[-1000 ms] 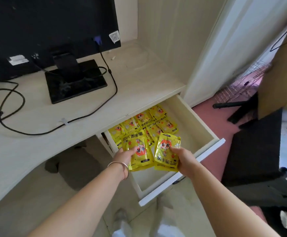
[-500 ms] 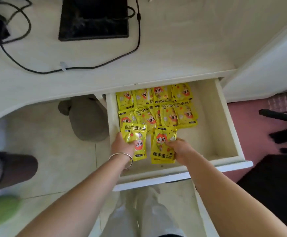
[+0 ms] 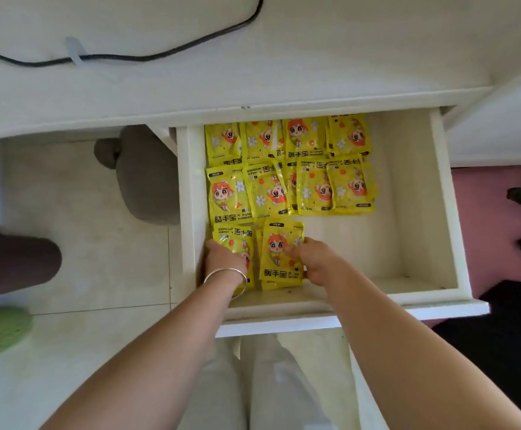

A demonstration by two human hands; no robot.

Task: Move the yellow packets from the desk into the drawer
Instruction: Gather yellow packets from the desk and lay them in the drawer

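Both your arms reach straight down into the open drawer, forearms nearly parallel. Your left hand, a bangle at its wrist, lies back-up over the near-left packet. Its fingers bend down onto the foil, but you cannot tell whether they pinch it or only press. Your right hand grips the near-right packet by its right edge, fingertips curled onto its face and the thumb low at the corner. The two packets lie side by side, touching or slightly overlapped, close to the drawer's front wall. The near-right packet shows a cartoon figure with orange hair and reads 暖手宝 along its near end, with "WAR" beside it before your hand cuts it off. The near-left packet is turned the other way, with "HAND" and the same three characters inverted at its far end. Beyond them the other yellow packets lie overlapping in two rows of about four, several printed "HAND WARMER"; the smaller brand word is too fine to read. The far row sits right at the overhanging edge of the desk, where a black cable runs. The near-left packet lies close to the drawer's left wall. The right part of the drawer bottom is bare, as is the near stretch right of your right hand.
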